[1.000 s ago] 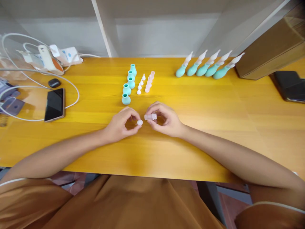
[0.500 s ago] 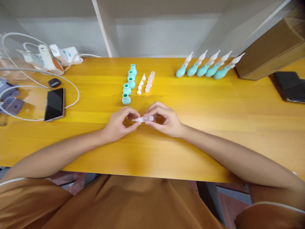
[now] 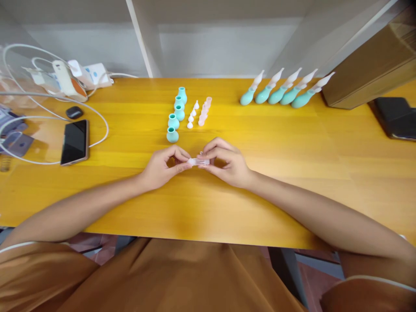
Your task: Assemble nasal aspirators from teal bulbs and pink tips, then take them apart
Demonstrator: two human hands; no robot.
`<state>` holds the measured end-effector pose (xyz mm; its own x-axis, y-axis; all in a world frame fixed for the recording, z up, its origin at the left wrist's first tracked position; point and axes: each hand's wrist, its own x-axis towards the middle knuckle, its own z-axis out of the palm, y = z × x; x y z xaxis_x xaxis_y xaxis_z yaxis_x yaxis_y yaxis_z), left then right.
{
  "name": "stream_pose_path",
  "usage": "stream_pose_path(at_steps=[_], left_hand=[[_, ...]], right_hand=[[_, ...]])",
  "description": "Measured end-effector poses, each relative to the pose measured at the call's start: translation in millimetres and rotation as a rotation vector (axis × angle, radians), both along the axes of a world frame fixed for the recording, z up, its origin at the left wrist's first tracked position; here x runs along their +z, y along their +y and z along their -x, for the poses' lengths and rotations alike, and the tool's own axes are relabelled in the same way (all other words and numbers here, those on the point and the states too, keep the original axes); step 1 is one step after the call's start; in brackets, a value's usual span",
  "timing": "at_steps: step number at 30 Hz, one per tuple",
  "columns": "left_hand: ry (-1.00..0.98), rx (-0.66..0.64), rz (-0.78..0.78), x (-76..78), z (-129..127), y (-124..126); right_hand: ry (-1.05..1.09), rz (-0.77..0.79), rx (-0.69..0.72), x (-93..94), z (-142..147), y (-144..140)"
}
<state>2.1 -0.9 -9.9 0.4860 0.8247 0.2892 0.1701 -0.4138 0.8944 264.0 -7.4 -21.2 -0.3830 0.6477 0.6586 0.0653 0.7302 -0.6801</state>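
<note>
Head view: the left hand (image 3: pixel 160 167) and right hand (image 3: pixel 227 164) meet at table centre, fingertips of both pinching one small clear tube (image 3: pixel 198 161) held level between them, just above the yellow table (image 3: pixel 292 182). At twelve o'clock stand four teal bulbs (image 3: pixel 173 121), mouths up; whether anything is inside cannot be told. White tips (image 3: pixel 192 116) and pink tubes (image 3: pixel 203 112) stand beside them. At two o'clock lie five assembled aspirators (image 3: pixel 282 93).

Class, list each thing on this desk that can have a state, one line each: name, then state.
Left hand: pinching one end of the clear tube piece.
Right hand: pinching its other end.
Clear tube piece: held level above the table.
Teal bulbs: loose, upright, in a row.
Finished aspirators: assembled, lined up.
Phone: screen dark, lying flat.
</note>
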Motion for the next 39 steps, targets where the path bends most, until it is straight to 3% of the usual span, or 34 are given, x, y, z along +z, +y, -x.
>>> stream_pose_path(at_steps=[18, 39], left_hand=[[0.088, -0.007, -0.210, 5.3, 0, -1], [0.141, -0.040, -0.332, 11.8, 1, -3]], right_hand=[[-0.074, -0.060, -0.041, -2.9, -3, 2], [-0.160, -0.067, -0.024, -1.3, -7, 0]])
